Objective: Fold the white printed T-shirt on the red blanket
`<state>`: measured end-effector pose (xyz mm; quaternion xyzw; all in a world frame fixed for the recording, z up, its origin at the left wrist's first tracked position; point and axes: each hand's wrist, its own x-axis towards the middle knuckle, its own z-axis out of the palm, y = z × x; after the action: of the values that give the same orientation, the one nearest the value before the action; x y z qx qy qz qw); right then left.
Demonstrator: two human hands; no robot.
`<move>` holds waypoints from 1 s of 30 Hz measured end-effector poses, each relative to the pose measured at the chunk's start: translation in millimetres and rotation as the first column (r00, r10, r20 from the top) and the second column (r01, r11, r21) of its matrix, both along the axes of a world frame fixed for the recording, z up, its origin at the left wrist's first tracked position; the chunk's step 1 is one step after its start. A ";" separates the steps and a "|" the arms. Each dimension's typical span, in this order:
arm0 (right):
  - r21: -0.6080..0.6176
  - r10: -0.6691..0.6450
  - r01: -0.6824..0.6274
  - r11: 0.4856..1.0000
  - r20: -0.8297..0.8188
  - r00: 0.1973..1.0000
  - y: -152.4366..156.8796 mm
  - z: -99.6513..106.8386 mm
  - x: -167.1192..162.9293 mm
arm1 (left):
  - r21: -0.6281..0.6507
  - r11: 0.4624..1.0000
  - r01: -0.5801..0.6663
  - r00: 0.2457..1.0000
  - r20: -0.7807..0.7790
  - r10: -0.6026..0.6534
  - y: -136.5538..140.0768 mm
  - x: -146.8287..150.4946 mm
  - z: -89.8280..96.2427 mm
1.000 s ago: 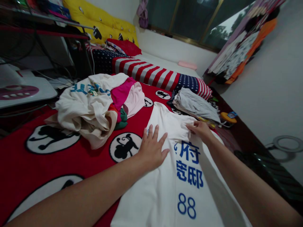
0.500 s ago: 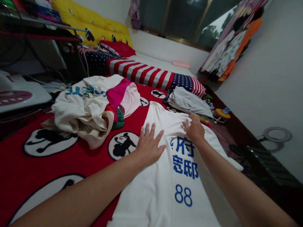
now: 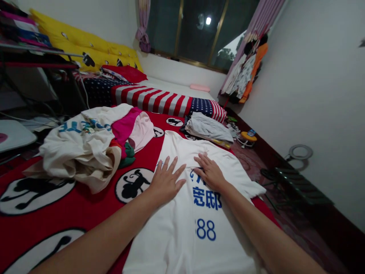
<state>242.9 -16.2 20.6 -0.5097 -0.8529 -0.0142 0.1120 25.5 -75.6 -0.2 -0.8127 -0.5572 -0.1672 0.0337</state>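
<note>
A white T-shirt [image 3: 171, 236] with blue characters and the number 88 lies spread on a red blanket [image 3: 94, 213] patterned with black monkey figures in white ovals. One side of the shirt is folded inward, cutting off part of the print. My left hand [image 3: 167, 182] rests on the folded side, palm down with fingers spread. Flat on the upper chest, my right hand [image 3: 209, 171] covers part of the top characters. Its fingers are stretched out, and neither hand grips the cloth.
To the left lies a rumpled heap of clothes [image 3: 82, 148], cream, pink and green. A stack of folded clothes [image 3: 209, 127] sits beyond the shirt. Behind is a bed with a striped cover [image 3: 154, 101]. A yellow stool [image 3: 248, 137] and a ring light [image 3: 300, 152] stand at right.
My right hand has come down from the shirt's shoulder edge and moved left onto the chest, its fingers now flat. My left hand stays on the folded side. The view has shifted right.
</note>
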 end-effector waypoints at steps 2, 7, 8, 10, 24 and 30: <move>0.004 -0.053 0.053 0.999 -0.024 0.998 -2.5 2.6 1.9 | 0.001 1.000 0.005 1.000 -0.010 -0.005 0.6 -0.3 -0.4; -0.012 -0.157 0.157 0.988 -0.095 0.983 -10.7 14.4 22.6 | -0.009 1.000 0.015 0.999 -0.029 -0.015 1.3 -0.8 0.6; -0.003 -0.181 0.182 0.983 -0.125 0.976 -13.2 15.4 33.8 | -0.012 1.000 0.016 0.999 -0.030 -0.017 1.4 -0.7 0.5; 0.063 -0.258 0.273 0.960 -0.183 0.949 -19.1 15.7 64.5 | -0.012 1.000 0.013 0.999 -0.030 -0.014 1.6 -0.4 0.1; -0.079 -0.589 0.596 0.799 -0.299 0.751 -65.2 11.3 185.5 | 0.010 1.000 0.000 1.000 0.001 0.000 0.9 1.7 -1.5; -0.385 -0.634 0.573 0.724 -0.699 0.331 -46.6 36.5 159.0 | 0.034 0.999 -0.002 0.998 0.057 0.000 0.8 2.6 -2.8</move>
<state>402.0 -62.8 57.1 -0.7411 -0.4574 0.2029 0.4476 28.2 -74.8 -3.0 -0.8065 -0.5555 -0.1996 0.0319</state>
